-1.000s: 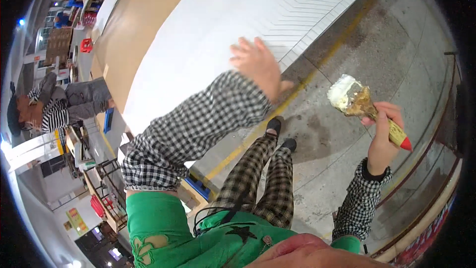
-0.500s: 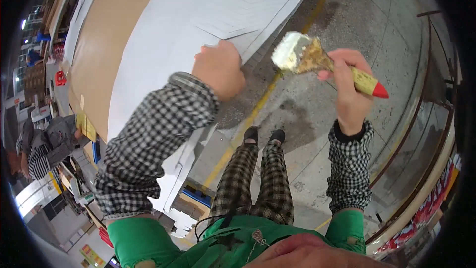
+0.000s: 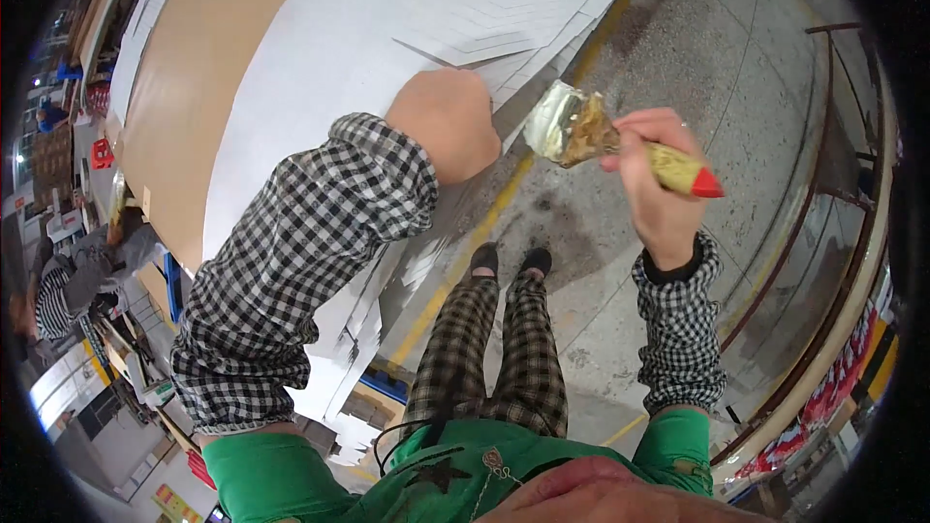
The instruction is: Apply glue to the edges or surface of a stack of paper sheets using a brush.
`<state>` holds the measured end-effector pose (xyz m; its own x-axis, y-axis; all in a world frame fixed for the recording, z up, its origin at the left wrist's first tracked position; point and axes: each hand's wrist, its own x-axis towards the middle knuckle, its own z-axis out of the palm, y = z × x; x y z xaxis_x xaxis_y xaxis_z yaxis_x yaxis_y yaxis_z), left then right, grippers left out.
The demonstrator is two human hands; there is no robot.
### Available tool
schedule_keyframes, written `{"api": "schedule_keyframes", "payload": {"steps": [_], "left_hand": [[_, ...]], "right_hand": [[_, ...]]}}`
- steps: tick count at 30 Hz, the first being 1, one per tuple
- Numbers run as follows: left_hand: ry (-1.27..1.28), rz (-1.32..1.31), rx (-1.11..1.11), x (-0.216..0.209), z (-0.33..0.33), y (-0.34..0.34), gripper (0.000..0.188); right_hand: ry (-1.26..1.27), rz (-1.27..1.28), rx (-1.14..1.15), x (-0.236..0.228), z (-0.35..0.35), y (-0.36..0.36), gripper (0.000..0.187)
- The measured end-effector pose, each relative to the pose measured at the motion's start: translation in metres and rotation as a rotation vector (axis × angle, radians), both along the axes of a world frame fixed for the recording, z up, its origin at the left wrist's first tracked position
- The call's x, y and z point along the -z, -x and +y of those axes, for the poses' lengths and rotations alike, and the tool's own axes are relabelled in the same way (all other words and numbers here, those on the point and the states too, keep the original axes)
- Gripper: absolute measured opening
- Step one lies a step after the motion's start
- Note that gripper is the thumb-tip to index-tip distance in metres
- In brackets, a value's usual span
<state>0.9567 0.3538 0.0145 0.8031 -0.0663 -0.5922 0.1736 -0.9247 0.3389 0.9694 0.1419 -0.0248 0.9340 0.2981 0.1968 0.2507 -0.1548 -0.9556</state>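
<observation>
My right hand is closed round a wide paintbrush with a yellow handle and a red end. Thick white paste coats its bristles, which point left toward the sheets, and the brush is held off them above the floor. A stack of large white sheets covers the work surface on my left, with thin lines or slits across its far part. Curled into a fist, my left hand rests at the right edge of this stack. Its fingers are turned under, so whatever they grip is hidden.
Brown board lies beside the white sheets on the left. A metal-framed rack or cart stands on the right. Yellow lines mark the concrete floor. Another person is at the far left, near shelves and goods.
The brush in my right hand has moved slightly left, nearer to the sheets' edge. My left fist has shifted a little to the right, and the sheets' lower edges look more fanned out.
</observation>
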Motion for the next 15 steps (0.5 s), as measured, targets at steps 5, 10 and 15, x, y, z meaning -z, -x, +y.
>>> {"api": "schedule_keyframes", "payload": {"steps": [5, 10, 15], "left_hand": [[-0.008, 0.025, 0.017, -0.002, -0.002, -0.004, 0.027], [-0.016, 0.054, 0.000, -0.004, -0.002, -0.004, 0.027], [-0.017, -0.003, 0.004, -0.001, -0.004, -0.006, 0.026]], "right_hand": [[0.041, 0.050, 0.005, -0.004, 0.006, 0.000, 0.006], [0.020, 0.070, 0.018, -0.011, 0.010, 0.021, 0.011], [0.148, -0.132, -0.197, -0.013, 0.003, 0.036, 0.016]]}}
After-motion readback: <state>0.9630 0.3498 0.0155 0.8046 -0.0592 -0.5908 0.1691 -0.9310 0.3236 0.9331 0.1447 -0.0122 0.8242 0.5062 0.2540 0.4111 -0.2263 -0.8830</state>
